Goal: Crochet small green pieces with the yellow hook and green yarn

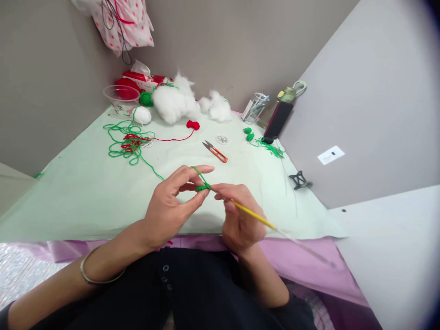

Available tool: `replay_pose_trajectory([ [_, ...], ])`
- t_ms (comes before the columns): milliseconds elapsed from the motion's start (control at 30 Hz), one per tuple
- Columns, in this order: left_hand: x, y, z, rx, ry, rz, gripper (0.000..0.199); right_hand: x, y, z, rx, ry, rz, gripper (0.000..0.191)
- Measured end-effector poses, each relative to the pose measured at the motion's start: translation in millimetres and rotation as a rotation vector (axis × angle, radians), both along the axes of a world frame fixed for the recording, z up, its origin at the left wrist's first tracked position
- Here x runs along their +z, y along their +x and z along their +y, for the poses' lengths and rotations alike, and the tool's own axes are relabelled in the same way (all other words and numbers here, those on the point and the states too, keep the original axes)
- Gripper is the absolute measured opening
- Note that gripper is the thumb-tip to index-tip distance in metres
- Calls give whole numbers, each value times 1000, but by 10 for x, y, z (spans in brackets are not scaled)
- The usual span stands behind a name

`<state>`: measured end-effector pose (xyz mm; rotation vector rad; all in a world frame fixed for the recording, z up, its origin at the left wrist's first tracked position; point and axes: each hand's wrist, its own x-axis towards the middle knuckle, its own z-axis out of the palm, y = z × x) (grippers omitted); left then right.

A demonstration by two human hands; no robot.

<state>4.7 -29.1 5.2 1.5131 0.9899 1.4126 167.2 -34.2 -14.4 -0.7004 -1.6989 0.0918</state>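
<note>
My left hand [173, 201] pinches a small piece of green crochet [202, 188] between thumb and fingers, with green yarn [196, 170] looped over its raised index finger. Like a pen, my right hand [242, 213] grips a crochet hook [252, 213] with a yellow handle. The hook's tip meets the green piece at my left fingertips; the tip itself is hidden. From the left hand the yarn runs back to a loose tangle of green yarn [117, 133], with red yarn [132, 143] lying in it.
Orange thread snips [216, 152] and a small clear dish [222, 139] lie beyond my hands. White stuffing [175, 103], a plastic cup [120, 98] and a tissue box [144, 81] stand at the back. To the right are green yarn pieces [250, 136], a phone [279, 120] and a black stand [300, 180].
</note>
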Motion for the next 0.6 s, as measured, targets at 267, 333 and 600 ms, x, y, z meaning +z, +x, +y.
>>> replay_pose_trajectory([
  [267,5,1,17,-259,-409,-341,48,-146,-56,59,-223,180,-141,30],
  [333,12,-24,55,-358,-579,-499,45,-92,-37,55,-131,60,3,26],
  [600,18,-2,62,-310,-420,-490,38,34,-51,88,226,-399,443,18],
])
